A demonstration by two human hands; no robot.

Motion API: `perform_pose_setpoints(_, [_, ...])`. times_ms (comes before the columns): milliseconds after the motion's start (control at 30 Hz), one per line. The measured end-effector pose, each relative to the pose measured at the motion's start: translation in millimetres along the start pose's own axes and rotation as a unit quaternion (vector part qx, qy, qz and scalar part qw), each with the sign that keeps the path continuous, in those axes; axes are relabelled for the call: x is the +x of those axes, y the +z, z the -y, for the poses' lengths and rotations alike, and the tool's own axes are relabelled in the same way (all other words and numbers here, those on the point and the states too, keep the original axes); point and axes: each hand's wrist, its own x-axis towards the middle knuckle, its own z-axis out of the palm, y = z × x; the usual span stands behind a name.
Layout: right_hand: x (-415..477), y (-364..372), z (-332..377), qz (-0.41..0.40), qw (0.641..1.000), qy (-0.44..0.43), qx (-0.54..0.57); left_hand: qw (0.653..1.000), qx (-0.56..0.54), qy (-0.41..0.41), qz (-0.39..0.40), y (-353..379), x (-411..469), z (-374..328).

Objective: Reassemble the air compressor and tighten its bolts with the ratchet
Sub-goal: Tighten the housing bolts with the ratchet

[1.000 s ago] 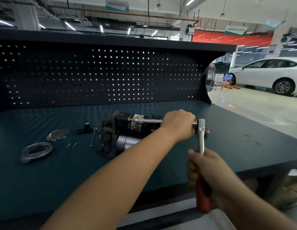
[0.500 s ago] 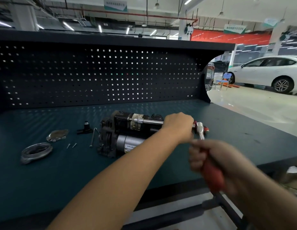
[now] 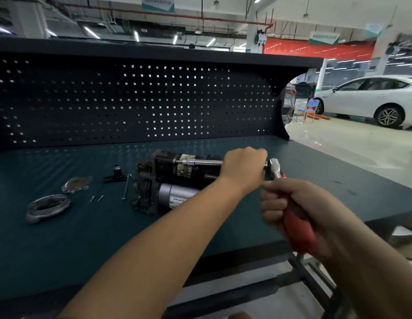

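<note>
Fingers point(image 3: 272, 203) of your right hand point(image 3: 292, 206) wrap tight round the ratchet point(image 3: 297, 226) handle. Your left hand point(image 3: 244, 168) grips the extension bar point(image 3: 206, 162) over the one air compressor point(image 3: 168, 180), lying mid bench point(image 3: 62, 238). At its nine o'clock lie one long bolt point(image 3: 126, 186), two screws point(image 3: 92, 199), one ring point(image 3: 47, 206) and one plate point(image 3: 77, 184).

Teal workbench point(image 3: 62, 238), black air compressor point(image 3: 168, 178) — red-handled ratchet point(image 3: 297, 226), dark pegboard point(image 3: 131, 100) dotted with square holes.

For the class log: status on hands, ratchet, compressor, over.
Left hand grips extension bar. Right hand grips ratchet. Bar runs onto air compressor. Loose screws left, clear.
</note>
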Motion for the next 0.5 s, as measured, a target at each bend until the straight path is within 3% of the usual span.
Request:
perform_pose_setpoints(100, [-3, 8, -7, 0.015, 1.0, -0.015, 0.018, 0.997, 0.018, 0.024, -0.07, 8, -10, -7])
perform_pose_setpoints(167, [3, 0, -37, -0.032, 0.997, -0.042, -0.051, 0.999, 0.027, 0.021, -0.007, 5, -3, -1])
perform_pose_setpoints(233, [8, -11, -62, -0.092, 0.983, -0.048, -0.15, 0.993, -0.002, 0.034, 0.11, -1, 6, 4])
perform_pose_setpoints(300, [8, -17, -67, -0.106, 0.973, -0.032, -0.203, 0.975, -0.042, 0.054, 0.211, -6, 12, 7])
perform_pose_setpoints(333, [7, -18, -60, -0.094, 0.975, -0.026, -0.198, 0.972, -0.04, 0.061, 0.223, -6, 14, 7])
perform_pose_setpoints(400, [6, -9, -33, -0.043, 0.993, -0.012, -0.11, 0.988, -0.025, 0.046, 0.145, -5, 10, 8])
perform_pose_setpoints(500, [0, 5, 7, 0.013, 1.0, 0.006, 0.021, 0.997, 0.008, -0.008, -0.076, 8, -6, -1])
